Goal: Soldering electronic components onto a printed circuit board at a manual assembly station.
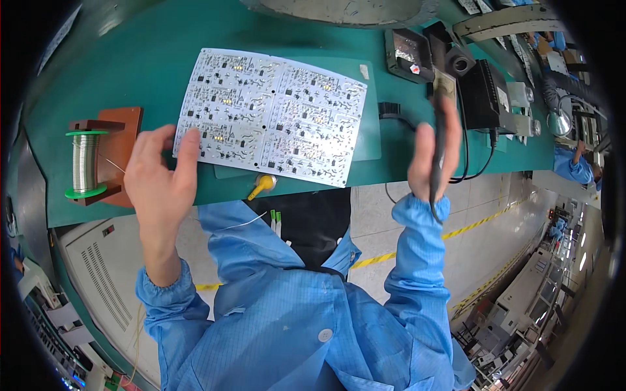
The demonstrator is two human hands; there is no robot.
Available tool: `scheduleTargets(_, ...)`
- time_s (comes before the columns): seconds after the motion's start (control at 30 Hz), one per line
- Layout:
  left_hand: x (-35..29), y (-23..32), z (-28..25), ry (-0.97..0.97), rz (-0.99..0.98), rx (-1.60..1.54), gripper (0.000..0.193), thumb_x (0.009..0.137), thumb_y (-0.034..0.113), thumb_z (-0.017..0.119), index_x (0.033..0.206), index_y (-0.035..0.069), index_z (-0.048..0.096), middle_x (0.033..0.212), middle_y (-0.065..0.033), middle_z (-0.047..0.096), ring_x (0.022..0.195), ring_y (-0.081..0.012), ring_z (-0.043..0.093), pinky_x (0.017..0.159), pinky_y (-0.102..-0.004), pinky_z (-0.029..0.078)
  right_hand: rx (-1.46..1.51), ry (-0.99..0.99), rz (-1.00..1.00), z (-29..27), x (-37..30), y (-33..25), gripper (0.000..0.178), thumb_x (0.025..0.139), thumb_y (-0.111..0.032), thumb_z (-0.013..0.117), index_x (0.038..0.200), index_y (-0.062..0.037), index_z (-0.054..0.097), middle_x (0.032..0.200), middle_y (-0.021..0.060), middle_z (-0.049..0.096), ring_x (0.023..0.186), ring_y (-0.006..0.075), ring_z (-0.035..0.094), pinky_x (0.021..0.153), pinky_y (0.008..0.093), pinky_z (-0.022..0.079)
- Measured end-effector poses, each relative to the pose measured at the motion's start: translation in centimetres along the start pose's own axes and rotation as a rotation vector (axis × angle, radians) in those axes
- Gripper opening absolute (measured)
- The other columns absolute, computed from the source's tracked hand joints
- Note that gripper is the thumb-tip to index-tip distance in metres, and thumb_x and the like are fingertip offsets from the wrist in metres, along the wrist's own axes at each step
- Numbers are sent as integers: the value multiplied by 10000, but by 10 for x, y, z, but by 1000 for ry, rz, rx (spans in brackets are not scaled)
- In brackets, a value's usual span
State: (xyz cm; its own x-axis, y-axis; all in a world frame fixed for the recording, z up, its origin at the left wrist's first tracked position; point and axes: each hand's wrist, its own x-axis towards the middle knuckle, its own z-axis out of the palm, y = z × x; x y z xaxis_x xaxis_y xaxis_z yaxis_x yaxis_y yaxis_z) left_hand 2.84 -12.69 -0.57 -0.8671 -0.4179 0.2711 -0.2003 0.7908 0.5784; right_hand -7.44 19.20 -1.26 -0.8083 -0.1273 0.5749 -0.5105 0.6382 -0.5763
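A white circuit board panel [274, 124], set with rows of small black and yellow parts, lies slightly tilted on the green mat. My left hand [160, 173] grips its lower left edge, thumb on top. At the right, my right hand [443, 153] is closed around the black handle of a soldering iron [438, 140]. The iron's front end points away from me, toward the soldering iron stand [445, 49]; its tip cannot be made out. Left of my left hand stands a spool of solder wire [85, 164] with green flanges on a brown holder [120, 186].
Beside the stand are an open dark box [409, 55] and a black soldering station [484, 96] with cables. A black band [389, 109] lies right of the panel. A yellow plug-like piece [263, 185] sits at the mat's near edge. A round metal rim [345, 10] overhangs the far side.
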Motion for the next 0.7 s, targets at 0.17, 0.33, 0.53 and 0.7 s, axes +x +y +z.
scheduleTargets(0.17,0,-8,2,-173,-268,-250,195,825,163,643,803,-24,594,714,-44,578,616,-76,506,531,-214,380,11,-90,22,2,-9,-8,379,919,-182,513,1249,1,479,1147,166,597,1052,261,555,906,333,410)
scheduleTargets(0.33,3,5,-6,-112,-209,-668,176,815,82,630,702,-17,538,767,-56,608,659,-45,497,557,-202,382,194,-388,-392,4,-25,-42,540,694,-196,780,1129,-26,508,1115,238,586,1015,344,579,884,423,439)
scheduleTargets(0.53,13,26,-17,30,108,-688,196,800,-20,611,659,-14,474,931,-157,625,716,-73,530,619,-202,417,125,-179,-544,33,-43,-30,615,589,-113,836,1098,-68,493,1042,243,601,903,370,620,761,426,508)
scheduleTargets(0.7,8,75,-57,197,190,-852,184,811,-16,611,712,-21,455,987,-271,624,726,-96,546,644,-205,436,369,-128,-388,14,-37,-64,495,661,-201,816,1025,-47,519,956,222,605,883,368,615,794,476,490)
